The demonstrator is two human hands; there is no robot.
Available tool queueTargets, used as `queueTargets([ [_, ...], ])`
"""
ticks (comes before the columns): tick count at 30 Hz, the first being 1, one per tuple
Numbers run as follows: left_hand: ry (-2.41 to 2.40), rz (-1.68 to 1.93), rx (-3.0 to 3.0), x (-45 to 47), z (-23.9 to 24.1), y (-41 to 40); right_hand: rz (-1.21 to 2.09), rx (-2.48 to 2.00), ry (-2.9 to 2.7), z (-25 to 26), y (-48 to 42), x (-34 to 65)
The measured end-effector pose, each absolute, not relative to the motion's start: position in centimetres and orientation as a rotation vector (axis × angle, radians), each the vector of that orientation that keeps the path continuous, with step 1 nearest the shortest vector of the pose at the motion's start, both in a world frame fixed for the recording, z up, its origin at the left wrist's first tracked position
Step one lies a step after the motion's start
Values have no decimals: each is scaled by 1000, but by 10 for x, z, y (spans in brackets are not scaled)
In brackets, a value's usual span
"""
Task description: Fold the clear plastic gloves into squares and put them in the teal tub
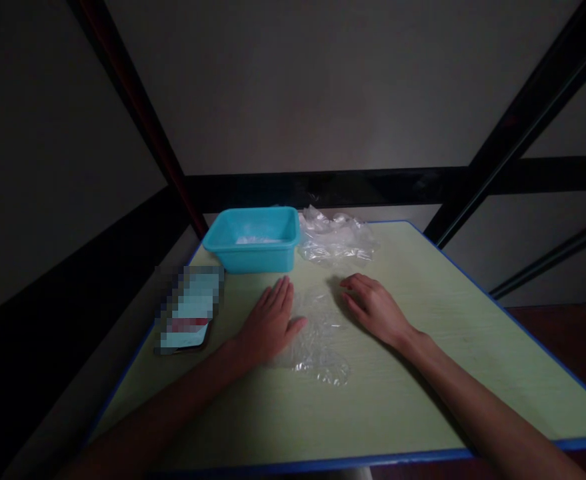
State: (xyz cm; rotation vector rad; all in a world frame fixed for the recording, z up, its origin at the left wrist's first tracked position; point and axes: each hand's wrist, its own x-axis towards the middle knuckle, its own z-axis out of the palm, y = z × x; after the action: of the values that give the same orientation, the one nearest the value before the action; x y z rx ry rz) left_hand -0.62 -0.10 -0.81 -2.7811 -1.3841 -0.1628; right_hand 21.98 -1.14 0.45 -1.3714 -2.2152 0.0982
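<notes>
1. My left fingers [279,295] are spread flat and straight, palm down, gripping nothing. The thumb side lies on the left edge of the clear plastic bag [317,337].
2. My right fingers [357,288] are also open, slightly curled and pointing left. Their tips are at the bag's upper right edge, but in this dim light I cannot tell whether they press the film or rest just beside it.
3. My left hand [267,325] and right hand [377,308] both rest on the table [423,400], with the bag lying flat and crinkled between them, near the middle of the tabletop.
4. I judge the step in hand to be holding down or smoothing this one bag, as neither hand has it pinched or lifted.
5. Any next move with film this thin and slippery calls for finding an edge or the mouth with the fingertips. One hand would have to keep it pinned so it does not slide.
6. Beyond my left fingers stands a blue tub [255,259] with something white [257,239] in its bottom.
7. Just right of the tub, beyond the bag, lies a heap of clear bags [335,241].
8. A phone [187,313] lies near the table's left edge, apart from my left hand.
</notes>
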Motion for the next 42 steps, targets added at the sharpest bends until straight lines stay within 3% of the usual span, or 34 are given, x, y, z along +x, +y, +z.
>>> queueTargets([
  [6, -1402, -183, -2766, -6, -14, -3, 78, -1280, -2252, 6, -15, 217],
  [12, -1444, -357, -2831, -9, -13, -1, 34, -887, -2436, 16, -28, 206],
  [20, -963, -800, -3268, -31, 14, -13, 42, -565, -2723, 21, -49, 191],
  [31, -1128, -501, -3609, -32, 16, -14, 30, -667, -2914, 24, -53, 190],
  [42, -1070, -31, -3224, -59, 28, -47, 78, -656, -2874, 23, -53, 190],
])
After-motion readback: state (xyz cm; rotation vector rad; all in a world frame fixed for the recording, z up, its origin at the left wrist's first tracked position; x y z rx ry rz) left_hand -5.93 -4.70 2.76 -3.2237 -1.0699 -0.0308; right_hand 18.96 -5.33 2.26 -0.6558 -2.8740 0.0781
